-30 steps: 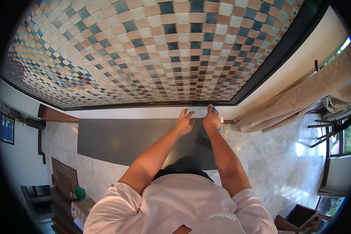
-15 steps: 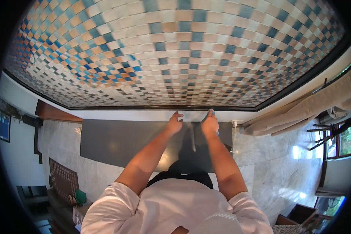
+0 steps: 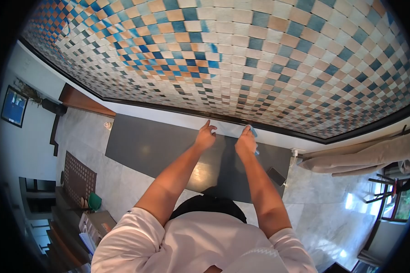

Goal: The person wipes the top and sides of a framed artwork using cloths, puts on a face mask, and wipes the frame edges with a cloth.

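Two hands: left [image 3: 205, 138], right [image 3: 245, 144]; one blue cloth [image 3: 253, 133]; one grey mat [image 3: 150, 148]; one phone [image 3: 276, 175].

A checkered woven panel [image 3: 241, 59] in blue, tan and white fills the upper view, edged by a dark frame [image 3: 177, 110]. A grey mat [image 3: 150, 148] is laid on marble floor [image 3: 314, 204]. Beige curtain [image 3: 364, 157] is bunched at right. A framed picture [image 3: 14, 105] is hung at left.

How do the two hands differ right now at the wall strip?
The right hand presses a blue cloth against the white strip; the left hand holds nothing. The left hand's fingers are spread and curled, the right hand's are closed over the cloth. Both reach up to the strip under the checkered panel, above the dark surface.
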